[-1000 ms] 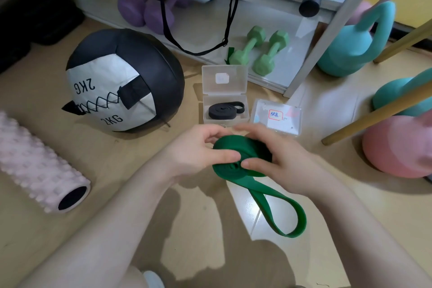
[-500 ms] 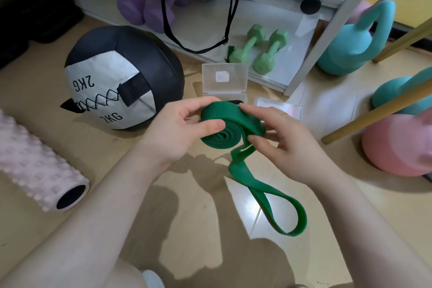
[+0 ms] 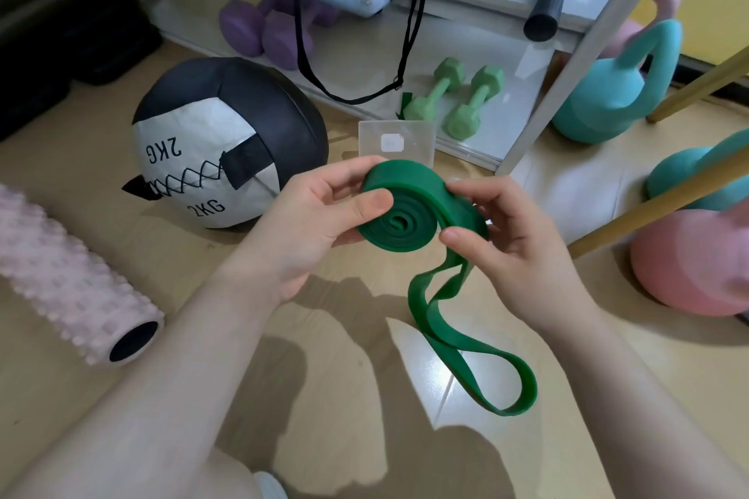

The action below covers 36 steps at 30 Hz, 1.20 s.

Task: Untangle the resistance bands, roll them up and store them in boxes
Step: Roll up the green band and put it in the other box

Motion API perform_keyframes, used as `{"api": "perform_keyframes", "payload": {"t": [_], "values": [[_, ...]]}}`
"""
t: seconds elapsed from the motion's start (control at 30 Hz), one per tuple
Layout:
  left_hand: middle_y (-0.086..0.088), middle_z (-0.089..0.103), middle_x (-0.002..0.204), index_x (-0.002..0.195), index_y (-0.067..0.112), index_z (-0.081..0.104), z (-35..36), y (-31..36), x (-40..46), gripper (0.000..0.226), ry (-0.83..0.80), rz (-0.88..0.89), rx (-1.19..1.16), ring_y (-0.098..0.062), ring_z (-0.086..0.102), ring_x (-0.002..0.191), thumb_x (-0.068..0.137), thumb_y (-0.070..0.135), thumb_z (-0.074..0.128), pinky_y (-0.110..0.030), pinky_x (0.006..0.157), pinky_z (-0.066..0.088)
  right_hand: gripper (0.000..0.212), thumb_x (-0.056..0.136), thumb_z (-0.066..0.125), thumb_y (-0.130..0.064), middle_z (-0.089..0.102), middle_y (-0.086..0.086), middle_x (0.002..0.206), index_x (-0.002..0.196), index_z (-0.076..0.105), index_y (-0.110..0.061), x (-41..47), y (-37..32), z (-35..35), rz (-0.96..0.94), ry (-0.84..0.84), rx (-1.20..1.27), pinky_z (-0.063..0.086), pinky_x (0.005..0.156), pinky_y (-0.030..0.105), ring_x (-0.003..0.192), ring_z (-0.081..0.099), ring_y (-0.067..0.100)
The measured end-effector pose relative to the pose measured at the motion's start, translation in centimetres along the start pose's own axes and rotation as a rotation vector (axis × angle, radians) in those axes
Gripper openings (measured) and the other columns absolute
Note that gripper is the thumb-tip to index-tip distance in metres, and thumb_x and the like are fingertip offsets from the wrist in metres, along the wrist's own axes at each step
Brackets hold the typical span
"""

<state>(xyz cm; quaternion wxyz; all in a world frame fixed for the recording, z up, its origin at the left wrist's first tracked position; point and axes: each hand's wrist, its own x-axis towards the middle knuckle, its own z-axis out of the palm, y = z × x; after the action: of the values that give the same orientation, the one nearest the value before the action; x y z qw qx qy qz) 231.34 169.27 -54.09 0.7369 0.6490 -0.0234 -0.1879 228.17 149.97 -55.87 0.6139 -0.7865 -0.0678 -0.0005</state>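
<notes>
Both bare forearms reach in from the lower corners and meet mid-air. The left hand (image 3: 312, 223) curls its fingers behind the coiled green resistance band (image 3: 409, 211), thumb pressed flat on the coil's face. The right hand (image 3: 514, 251) pinches the coil's right edge, thumb in front, fingers wrapped behind.

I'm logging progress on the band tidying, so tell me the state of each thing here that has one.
green resistance band: partly rolled, tail loop hanging loose
left hand: pinching the coil
right hand: gripping the coil's outer wrap
clear plastic box: lid raised, base hidden
</notes>
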Motion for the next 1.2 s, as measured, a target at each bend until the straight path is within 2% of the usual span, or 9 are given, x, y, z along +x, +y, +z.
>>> {"api": "perform_keyframes", "payload": {"t": [0.17, 0.33, 0.53, 0.67, 0.77, 0.9, 1.0, 1.1, 1.2], "values": [[0.006, 0.073, 0.091, 0.104, 0.023, 0.064, 0.1, 0.0, -0.3, 0.038, -0.023, -0.035, -0.016, -0.009, 0.068, 0.084, 0.065, 0.027, 0.062, -0.022, 0.070, 0.055, 0.028, 0.074, 0.060, -0.041, 0.065, 0.000, 0.100, 0.099, 0.061, -0.053, -0.4, -0.6, 0.0, -0.076, 0.056, -0.050, 0.050, 0.082, 0.043, 0.093, 0.060, 0.020], [0.005, 0.073, 0.090, 0.101, 0.022, 0.065, 0.6, -0.1, -0.5, 0.033, -0.024, -0.040, -0.104, -0.010, 0.068, 0.084, 0.069, 0.024, 0.059, -0.026, 0.076, 0.057, 0.028, 0.080, 0.053, -0.041, 0.061, -0.004, 0.105, 0.108, 0.055, -0.047, -1.4, -0.3, 1.6, -0.094, 0.136, -0.075, 0.052, 0.078, 0.045, 0.091, 0.060, 0.022], [0.000, 0.069, 0.101, 0.108, 0.019, 0.060, 2.0, -1.1, -0.6, 0.037, -0.021, -0.085, -0.245, -0.014, 0.067, 0.090, 0.070, 0.021, 0.057, -0.030, 0.075, 0.057, 0.030, 0.084, 0.058, -0.031, 0.060, -0.018, 0.107, 0.113, 0.052, -0.038, -1.6, -0.3, 2.2, -0.027, 0.166, 0.032, 0.051, 0.079, 0.020, 0.093, 0.063, 0.010], [-0.001, 0.068, 0.101, 0.107, 0.016, 0.055, 2.1, -1.2, -0.5, 0.034, -0.059, -0.130, -0.324, -0.016, 0.068, 0.088, 0.073, 0.017, 0.056, -0.034, 0.077, 0.057, 0.046, 0.081, 0.068, -0.013, 0.063, -0.021, 0.108, 0.117, 0.053, -0.037, -1.3, -0.4, 1.2, 0.015, 0.087, 0.024, 0.050, 0.085, 0.018, 0.101, 0.061, 0.004], [0.003, 0.070, 0.093, 0.099, 0.016, 0.054, 1.6, -1.1, -0.3, 0.032, -0.088, -0.185, -0.206, -0.016, 0.066, 0.087, 0.070, 0.015, 0.065, -0.038, 0.083, 0.052, 0.045, 0.085, 0.062, -0.006, 0.067, -0.024, 0.103, 0.111, 0.054, -0.042, -0.9, -0.6, 0.1, 0.053, -0.001, 0.050, 0.050, 0.087, 0.019, 0.099, 0.063, 0.002], [-0.001, 0.068, 0.082, 0.091, 0.012, 0.055, 0.3, -0.7, -0.3, 0.029, -0.121, -0.230, 0.283, -0.011, 0.063, 0.077, 0.071, 0.013, 0.076, -0.029, 0.080, 0.048, 0.041, 0.085, 0.061, -0.019, 0.064, -0.003, 0.116, 0.118, 0.052, -0.042, -0.7, 0.0, -0.8, 0.104, -0.220, -0.084, 0.045, 0.098, 0.031, 0.111, 0.058, 0.010], [0.003, 0.069, 0.083, 0.092, 0.019, 0.062, 0.1, -1.2, -0.4, 0.045, -0.169, -0.299, 0.562, -0.010, 0.065, 0.077, 0.057, 0.039, 0.083, -0.031, 0.079, 0.052, 0.043, 0.088, 0.058, -0.018, 0.059, -0.006, 0.113, 0.117, 0.048, -0.048, -0.8, 0.3, -0.9, 0.114, -0.374, -0.230, 0.043, 0.093, 0.024, 0.109, 0.053, 0.007], [0.002, 0.072, 0.092, 0.101, 0.026, 0.064, 0.8, -1.4, -0.5, 0.039, -0.237, -0.319, 0.542, -0.014, 0.069, 0.085, 0.066, 0.030, 0.081, -0.033, 0.087, 0.053, 0.050, 0.088, 0.058, -0.008, 0.057, -0.017, 0.106, 0.116, 0.050, -0.049, -0.5, 0.0, -1.0, 0.102, -0.463, -0.246, 0.041, 0.090, 0.014, 0.104, 0.051, -0.001], [-0.001, 0.073, 0.098, 0.103, 0.021, 0.064, 1.2, -1.5, -0.5, 0.033, -0.278, -0.316, 0.460, -0.016, 0.070, 0.089, 0.073, 0.010, 0.075, -0.026, 0.083, 0.055, 0.045, 0.088, 0.059, -0.007, 0.058, -0.020, 0.108, 0.114, 0.054, -0.043, -0.2, -0.3, -1.0, 0.133, -0.481, -0.216, 0.045, 0.092, 0.020, 0.103, 0.055, -0.001]]}}
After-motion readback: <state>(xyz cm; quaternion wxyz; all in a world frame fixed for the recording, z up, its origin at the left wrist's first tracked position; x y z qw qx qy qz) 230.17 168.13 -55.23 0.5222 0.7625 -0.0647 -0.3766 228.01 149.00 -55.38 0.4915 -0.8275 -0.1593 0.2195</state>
